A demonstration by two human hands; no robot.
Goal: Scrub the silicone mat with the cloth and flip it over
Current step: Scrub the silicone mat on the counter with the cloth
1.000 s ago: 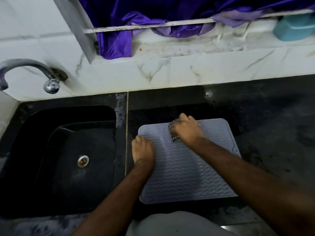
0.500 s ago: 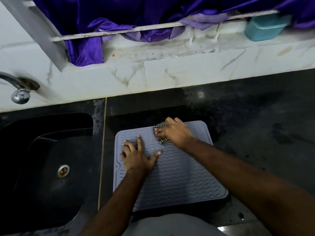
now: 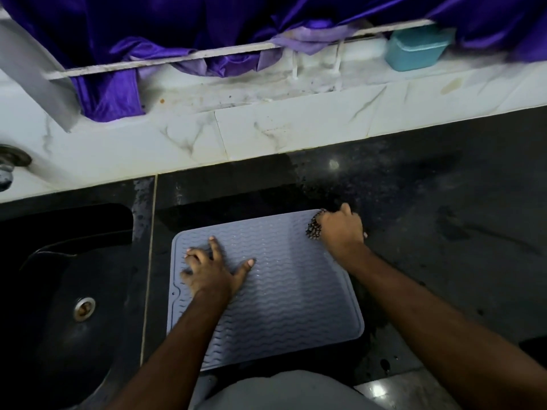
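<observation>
Mat (image 3: 284, 279), flat on the wet counter (image 3: 444, 232): my left hand (image 3: 211, 270) presses it with spread fingers, my right hand (image 3: 340, 229) grips the cloth (image 3: 314, 226) at its far-right corner. Probably floppy, slippery; I'd lift by a corner.

1. Home kitchen or wash area, going by the fixtures.
2. Black sink basin (image 3: 68, 291) with a metal drain (image 3: 84, 308), sunk into a dark polished stone countertop (image 3: 429, 232) that shows wet patches.
3. Base of a metal tap (image 3: 10, 162) fixed to the wall at far left.
4. White marble-look tiles (image 3: 266, 134) form the backsplash, stained and grimy along the ledge.
5. Purple cloth (image 3: 148, 31) hangs behind a white bar above; a teal plastic box (image 3: 414, 48) sits on the ledge.
</observation>
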